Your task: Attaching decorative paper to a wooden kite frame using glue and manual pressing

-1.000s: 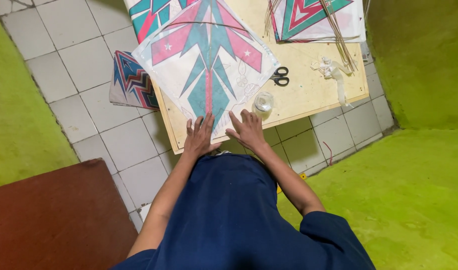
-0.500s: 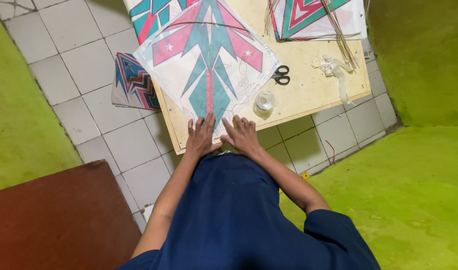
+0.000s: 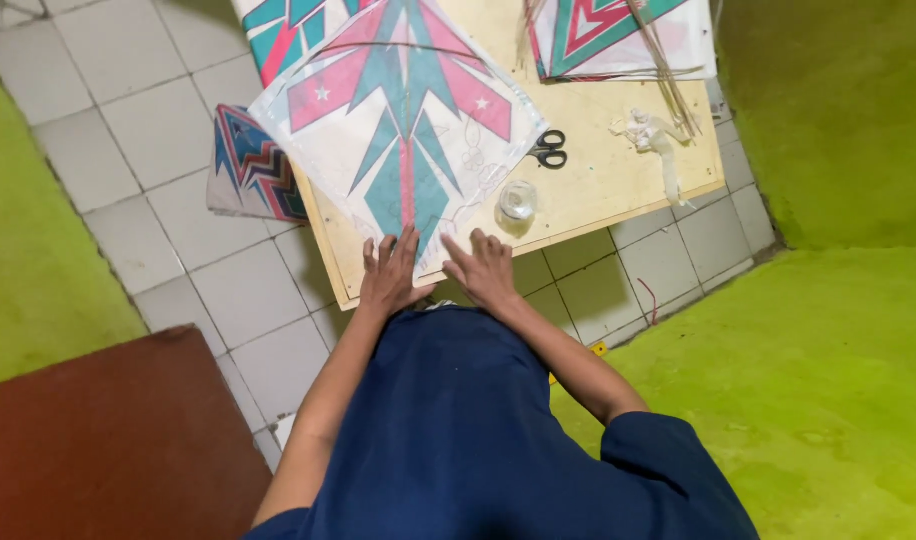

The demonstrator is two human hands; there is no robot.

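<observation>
Both hands lie flat with fingers spread, gripping nothing. The left hand (image 3: 391,270) presses on the near corner of a diamond-shaped kite (image 3: 403,120), and the right hand (image 3: 485,268) rests just beside it at that same lower tip; whether its fingertips touch the paper or the board beneath is hard to tell.

The kite sits in the upper middle of the frame on a pale wooden board (image 3: 618,180). It is white with teal and pink arrow shapes and two small white stars. Just right of its lower edge stands a small clear roll, seemingly tape or thread (image 3: 518,200), its contents unclear. Above that lie black-handled scissors (image 3: 550,150).

At the upper right a second kite (image 3: 603,35) in pink and teal is cut off by the top of the frame, with thin sticks (image 3: 668,70) across it and a crumpled white scrap (image 3: 650,132) beside them. Another patterned kite (image 3: 250,165) lies on the tiled floor (image 3: 158,120) at left, partly under the board. Green mats (image 3: 838,330) flank the scene.
</observation>
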